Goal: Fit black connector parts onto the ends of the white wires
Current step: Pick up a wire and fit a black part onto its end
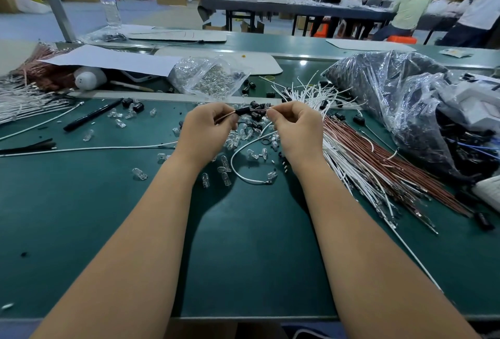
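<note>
Above the green table (108, 217), my left hand (207, 128) pinches a thin brown wire that runs through a black connector part (242, 111). My right hand (293, 127) pinches the wire's other side just right of the connector. A white wire (244, 150) curves down from my right hand and loops on the table. More black connector parts (255, 116) lie in a small heap behind my hands. A fan of white wires (349, 168) and brown wires (378, 160) lies to the right.
Clear glass bulbs (226, 173) are scattered under my hands. A bag of bulbs (208, 78) sits at the back, a large plastic bag of black parts (392, 100) at the right. A black pen (94, 116) and long white wires (89, 147) lie left. People work at a far table.
</note>
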The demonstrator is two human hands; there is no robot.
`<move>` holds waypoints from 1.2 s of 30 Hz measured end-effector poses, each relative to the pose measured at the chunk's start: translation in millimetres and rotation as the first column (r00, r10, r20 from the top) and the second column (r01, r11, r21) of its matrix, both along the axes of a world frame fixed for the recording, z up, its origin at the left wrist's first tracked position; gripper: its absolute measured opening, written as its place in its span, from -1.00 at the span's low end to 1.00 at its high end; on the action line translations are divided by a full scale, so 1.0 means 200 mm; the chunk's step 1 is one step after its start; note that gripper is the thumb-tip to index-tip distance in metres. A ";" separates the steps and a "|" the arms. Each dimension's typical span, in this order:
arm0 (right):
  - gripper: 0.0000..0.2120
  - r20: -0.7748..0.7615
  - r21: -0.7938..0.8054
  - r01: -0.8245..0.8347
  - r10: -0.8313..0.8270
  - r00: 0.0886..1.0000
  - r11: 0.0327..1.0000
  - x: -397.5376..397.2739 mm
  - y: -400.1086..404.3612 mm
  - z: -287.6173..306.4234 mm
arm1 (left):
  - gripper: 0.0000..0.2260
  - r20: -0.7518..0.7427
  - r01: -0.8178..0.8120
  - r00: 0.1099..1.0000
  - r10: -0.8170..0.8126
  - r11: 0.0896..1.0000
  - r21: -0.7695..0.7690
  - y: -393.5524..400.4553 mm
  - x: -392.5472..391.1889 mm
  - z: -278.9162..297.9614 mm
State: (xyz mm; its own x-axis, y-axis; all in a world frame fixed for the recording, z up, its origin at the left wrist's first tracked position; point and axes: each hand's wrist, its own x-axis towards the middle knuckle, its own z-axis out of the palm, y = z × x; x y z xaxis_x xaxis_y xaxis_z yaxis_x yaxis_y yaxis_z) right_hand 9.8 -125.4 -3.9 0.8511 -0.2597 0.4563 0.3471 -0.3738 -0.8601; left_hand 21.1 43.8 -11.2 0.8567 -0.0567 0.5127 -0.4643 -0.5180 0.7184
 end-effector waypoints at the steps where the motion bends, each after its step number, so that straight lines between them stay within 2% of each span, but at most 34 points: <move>1: -0.83 0.003 0.002 -0.008 0.008 1.000 1.000 0.00 0.00 0.00 | -0.87 0.009 -0.002 1.000 0.002 1.000 0.018 0.00 0.00 0.00; 6: -0.88 -0.013 0.009 -0.074 0.074 0.997 0.997 0.00 0.01 0.00 | -0.92 0.021 0.030 0.999 -0.033 0.991 0.131 -0.02 -0.01 0.00; 9: -0.96 -0.026 0.015 -0.100 0.100 0.995 0.995 -0.01 0.02 0.00 | -0.92 0.036 0.016 0.999 -0.020 0.993 0.117 -0.03 -0.02 0.00; 15: -0.92 -0.017 0.022 -0.118 0.118 0.993 0.993 -0.01 0.02 0.00 | -0.95 0.037 0.005 0.999 -0.007 0.999 0.040 -0.01 -0.02 0.00; 19: -0.93 0.017 0.014 -0.054 0.054 0.998 0.998 -0.01 0.02 -0.01 | -0.95 0.018 0.003 1.000 -0.005 0.995 0.098 -0.01 -0.01 -0.01; 24: -0.93 0.004 0.011 -0.081 0.081 0.997 0.997 0.00 0.01 -0.01 | -0.98 0.075 -0.034 0.997 0.020 0.981 0.190 -0.03 -0.01 -0.01; 28: -0.93 -0.007 0.017 -0.099 0.099 0.995 0.995 0.00 0.01 -0.01 | -0.98 0.069 -0.029 0.997 0.016 0.979 0.200 -0.03 -0.01 -0.01; 33: -0.95 -0.031 -0.059 -0.106 0.104 0.994 0.993 0.01 0.03 -0.02 | -0.98 0.061 -0.015 0.998 0.004 0.982 0.187 -0.03 -0.01 -0.01; 36: -0.96 -0.051 -0.035 -0.097 0.095 0.994 0.995 0.02 0.03 -0.03 | -0.94 0.050 0.007 0.999 -0.016 0.983 0.185 -0.03 -0.01 -0.01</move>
